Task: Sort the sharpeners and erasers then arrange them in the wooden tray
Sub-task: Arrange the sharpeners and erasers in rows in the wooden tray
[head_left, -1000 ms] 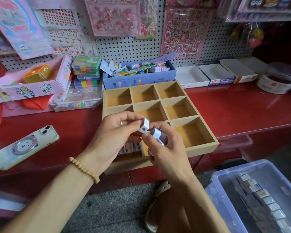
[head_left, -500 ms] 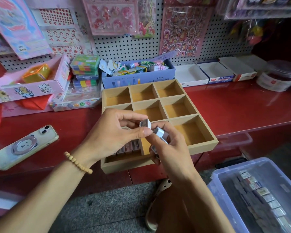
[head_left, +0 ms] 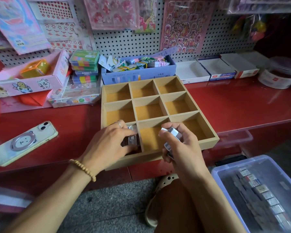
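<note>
The wooden tray (head_left: pixel 160 94) has nine compartments and sits on the red counter. Its near-left compartment holds several small sharpeners (head_left: pixel 133 139); the other compartments look bare. My left hand (head_left: pixel 107 143) reaches into that near-left compartment, fingertips on the sharpeners; whether it still pinches one is hidden. My right hand (head_left: pixel 180 147) hovers over the tray's near edge and grips several small white and blue sharpeners (head_left: pixel 173 132). To the lower right, a clear plastic bin (head_left: pixel 225 170) holds a row of several small wrapped erasers (head_left: pixel 265 197).
A phone (head_left: pixel 23 142) lies on the counter to the left. Behind the tray stand a blue box of clips (head_left: pixel 138 74), pink boxes (head_left: pixel 30 81), stacked colourful cases (head_left: pixel 84 64), white cartons (head_left: pixel 217 69) and a jar (head_left: pixel 280 74). A pegboard with sticker sheets rises at the back.
My left hand has gone down from in front of my right hand into the near-left compartment, taking the small sharpener it pinched. My right hand has shifted slightly right.
</note>
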A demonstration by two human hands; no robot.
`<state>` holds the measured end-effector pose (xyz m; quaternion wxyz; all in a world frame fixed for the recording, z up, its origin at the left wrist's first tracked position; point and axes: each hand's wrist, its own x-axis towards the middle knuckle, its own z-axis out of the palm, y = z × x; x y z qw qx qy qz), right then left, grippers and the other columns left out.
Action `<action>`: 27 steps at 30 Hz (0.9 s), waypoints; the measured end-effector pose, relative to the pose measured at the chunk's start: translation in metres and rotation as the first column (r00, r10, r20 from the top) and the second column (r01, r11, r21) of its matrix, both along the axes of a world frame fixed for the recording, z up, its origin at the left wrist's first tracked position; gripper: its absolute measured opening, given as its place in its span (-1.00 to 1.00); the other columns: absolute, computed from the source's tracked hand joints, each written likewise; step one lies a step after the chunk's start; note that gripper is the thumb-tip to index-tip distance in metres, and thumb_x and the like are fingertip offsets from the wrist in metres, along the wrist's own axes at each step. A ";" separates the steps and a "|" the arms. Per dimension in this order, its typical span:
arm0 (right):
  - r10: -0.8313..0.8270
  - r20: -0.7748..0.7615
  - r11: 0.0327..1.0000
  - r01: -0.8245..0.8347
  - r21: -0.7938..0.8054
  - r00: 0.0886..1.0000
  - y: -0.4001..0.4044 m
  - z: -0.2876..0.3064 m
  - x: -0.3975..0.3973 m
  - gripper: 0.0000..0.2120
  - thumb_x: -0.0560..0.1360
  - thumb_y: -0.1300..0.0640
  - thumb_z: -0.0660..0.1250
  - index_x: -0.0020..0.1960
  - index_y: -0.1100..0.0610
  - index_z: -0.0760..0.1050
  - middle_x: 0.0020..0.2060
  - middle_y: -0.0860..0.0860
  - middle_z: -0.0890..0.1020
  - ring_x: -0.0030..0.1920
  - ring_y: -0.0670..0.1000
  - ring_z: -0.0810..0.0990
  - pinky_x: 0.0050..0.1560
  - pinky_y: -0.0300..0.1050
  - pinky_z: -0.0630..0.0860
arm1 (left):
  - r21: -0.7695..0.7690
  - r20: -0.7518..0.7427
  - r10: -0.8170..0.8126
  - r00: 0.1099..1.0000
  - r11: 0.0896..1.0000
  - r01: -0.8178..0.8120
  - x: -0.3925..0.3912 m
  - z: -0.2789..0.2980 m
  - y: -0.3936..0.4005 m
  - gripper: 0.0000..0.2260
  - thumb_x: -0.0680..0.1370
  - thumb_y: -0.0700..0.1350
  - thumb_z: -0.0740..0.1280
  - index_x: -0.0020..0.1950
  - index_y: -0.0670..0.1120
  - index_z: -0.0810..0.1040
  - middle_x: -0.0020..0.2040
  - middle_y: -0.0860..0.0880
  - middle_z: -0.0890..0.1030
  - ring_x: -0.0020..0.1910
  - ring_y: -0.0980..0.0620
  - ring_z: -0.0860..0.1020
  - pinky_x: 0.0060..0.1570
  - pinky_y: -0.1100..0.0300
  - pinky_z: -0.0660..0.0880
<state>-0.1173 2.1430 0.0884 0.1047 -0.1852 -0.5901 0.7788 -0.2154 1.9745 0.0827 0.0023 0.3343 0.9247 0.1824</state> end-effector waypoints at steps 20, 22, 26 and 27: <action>0.218 -0.145 0.903 -0.256 -0.344 0.965 -0.002 -0.007 0.005 -0.78 0.37 0.19 0.44 -0.01 0.13 0.51 -0.13 0.18 0.47 -0.48 -0.08 0.36 -0.54 -0.28 0.30 | 0.183 0.043 -0.034 0.999 0.983 0.026 -0.003 -0.001 -0.003 -0.70 0.40 0.03 0.54 0.11 0.06 0.67 -0.06 0.18 0.52 -0.20 0.15 0.54 -0.14 0.11 0.55; 0.235 -0.229 0.848 -0.314 -0.427 0.945 -0.002 -0.009 0.005 -0.72 0.29 0.18 0.53 -0.05 0.12 0.54 -0.12 0.19 0.42 -0.49 -0.08 0.35 -0.56 -0.29 0.29 | 0.333 0.078 -0.058 0.995 0.942 0.029 0.000 0.007 -0.003 -0.63 0.33 0.09 0.54 0.11 0.06 0.66 -0.10 0.17 0.53 -0.21 0.12 0.54 -0.17 0.32 0.47; 0.238 -0.295 0.777 -0.363 -0.515 0.926 -0.002 -0.007 0.004 -0.65 0.26 0.21 0.58 -0.03 0.16 0.52 -0.18 0.15 0.49 -0.52 -0.10 0.36 -0.58 -0.31 0.29 | 0.465 0.118 -0.191 0.974 0.878 0.116 0.008 0.031 0.004 -0.56 0.26 0.21 0.52 0.11 0.16 0.63 -0.06 0.14 0.53 -0.16 0.05 0.54 -0.21 0.45 0.35; 0.238 -0.274 0.784 -0.351 -0.512 0.932 -0.003 -0.006 0.004 -0.69 0.29 0.23 0.53 -0.02 0.17 0.52 -0.21 0.13 0.52 -0.53 -0.10 0.36 -0.59 -0.31 0.28 | 0.461 0.106 -0.215 0.971 0.876 0.144 0.011 0.037 0.006 -0.56 0.26 0.19 0.54 0.11 0.17 0.63 -0.06 0.14 0.53 -0.16 0.06 0.53 -0.21 0.47 0.34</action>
